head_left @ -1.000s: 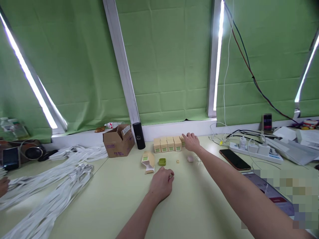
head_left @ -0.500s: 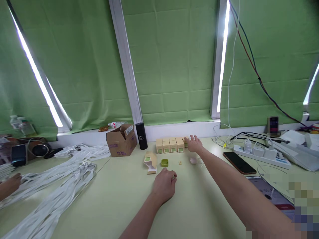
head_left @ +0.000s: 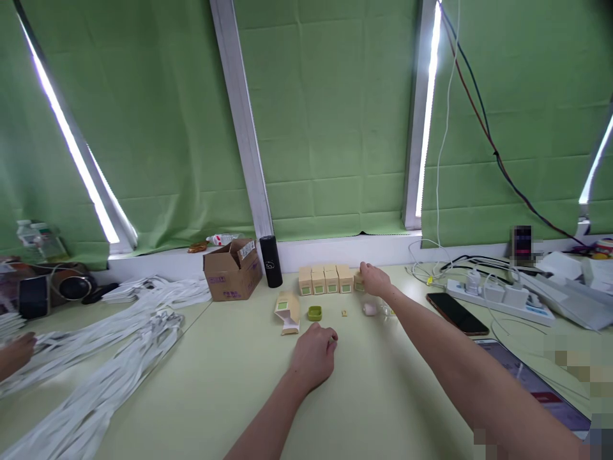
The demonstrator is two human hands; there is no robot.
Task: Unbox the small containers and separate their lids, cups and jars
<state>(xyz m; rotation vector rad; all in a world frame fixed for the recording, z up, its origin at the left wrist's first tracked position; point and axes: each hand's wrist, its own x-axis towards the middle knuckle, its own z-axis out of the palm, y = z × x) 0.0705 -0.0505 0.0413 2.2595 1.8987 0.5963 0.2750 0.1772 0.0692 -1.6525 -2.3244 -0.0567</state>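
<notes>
My right hand (head_left: pixel 376 280) reaches to the back of the table, its fingers closed around a small kraft cardboard box (head_left: pixel 359 282) at the right end of a row. Several matching boxes (head_left: pixel 331 279) with green square labels stand side by side to its left, a narrow gap away. My left hand (head_left: pixel 313 358) rests on the table with curled fingers; nothing shows in it. Just beyond it are an opened kraft box (head_left: pixel 287 313) lying down, a small green tray (head_left: pixel 315 313) and a tiny yellowish piece (head_left: pixel 344 313). A pale pink piece (head_left: pixel 370 309) and clear plastic (head_left: pixel 385 310) lie below my right wrist.
At the back stand a brown carton (head_left: pixel 233 275) and a black cylinder (head_left: pixel 271 262). White straps (head_left: pixel 119 358) spread across the left, where another person's hand (head_left: pixel 18 354) touches them. To the right lie a phone (head_left: pixel 457 313), a power strip (head_left: pixel 500 300) with cables and a tablet (head_left: pixel 536 383).
My right hand's fingers have closed on the end box, which now stands slightly apart from the row, to the right. My left hand stays in place.
</notes>
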